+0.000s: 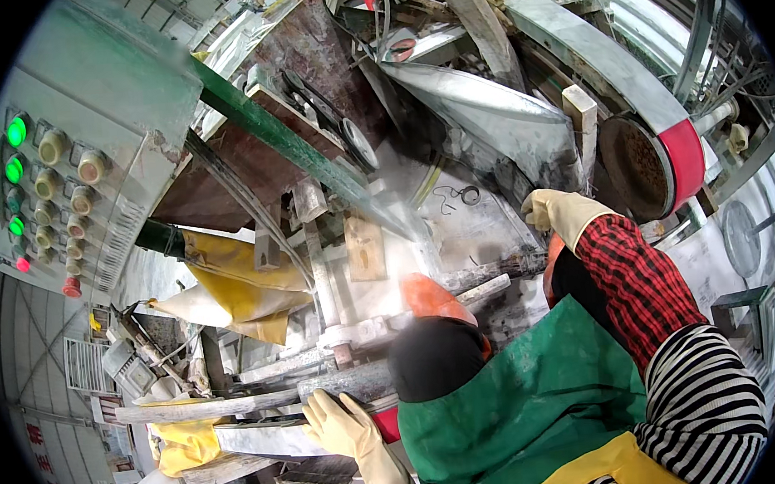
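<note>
My left hand (pixel 348 438), in a cream rubber glove, lies with its fingers stretched and spread over a pale flat rail (pixel 266 439). Just beyond its fingertips runs a dusty grey pipe (pixel 209 408). Further right and ahead, my right hand (pixel 565 213) wears a matching glove. Its fingers are curled in; anything within them is hidden. Nearby stand a light wooden post (pixel 581 127) and a large dusty grey metal plate (pixel 486 111). A thin black wire (pixel 468 196) lies looped on the pale surface left of this hand.
A control panel (pixel 76 103) with lit green buttons stands at left. A green beam (pixel 284 141) slants across the middle. Below it hangs a yellow sheet (pixel 240 276) near a wooden block (pixel 364 247). At right is a round rusty-faced drum (pixel 637 168) beside a red band (pixel 684 164).
</note>
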### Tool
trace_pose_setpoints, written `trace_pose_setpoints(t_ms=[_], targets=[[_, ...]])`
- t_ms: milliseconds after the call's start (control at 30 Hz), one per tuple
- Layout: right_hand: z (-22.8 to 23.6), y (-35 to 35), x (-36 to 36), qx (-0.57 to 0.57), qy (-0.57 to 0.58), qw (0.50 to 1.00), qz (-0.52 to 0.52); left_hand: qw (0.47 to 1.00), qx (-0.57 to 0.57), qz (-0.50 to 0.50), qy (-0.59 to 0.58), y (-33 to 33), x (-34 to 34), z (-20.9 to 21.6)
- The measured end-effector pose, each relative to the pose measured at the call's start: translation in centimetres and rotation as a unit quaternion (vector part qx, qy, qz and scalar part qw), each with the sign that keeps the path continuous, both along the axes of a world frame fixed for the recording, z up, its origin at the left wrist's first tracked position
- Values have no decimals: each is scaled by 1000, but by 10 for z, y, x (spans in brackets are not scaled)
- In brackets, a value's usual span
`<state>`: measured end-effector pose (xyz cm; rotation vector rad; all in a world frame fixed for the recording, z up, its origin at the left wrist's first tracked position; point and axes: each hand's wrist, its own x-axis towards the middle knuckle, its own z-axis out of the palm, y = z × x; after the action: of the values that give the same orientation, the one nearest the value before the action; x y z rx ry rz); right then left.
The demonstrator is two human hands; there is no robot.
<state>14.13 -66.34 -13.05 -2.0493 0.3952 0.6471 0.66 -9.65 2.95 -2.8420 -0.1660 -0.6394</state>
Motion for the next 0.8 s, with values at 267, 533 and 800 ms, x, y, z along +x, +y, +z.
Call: trace_pose_setpoints(t_ms=[267,533,800], targets=[[3,-7,3,52,23,998,11,980,-187,-40,63,8,-3,37],[13,-3,-19,26,-87,995,-36,937,-269,204,89,75,1,-1],[9,-14,2,49,44,996,-56,948,-312,45,37,92,-15,-24]])
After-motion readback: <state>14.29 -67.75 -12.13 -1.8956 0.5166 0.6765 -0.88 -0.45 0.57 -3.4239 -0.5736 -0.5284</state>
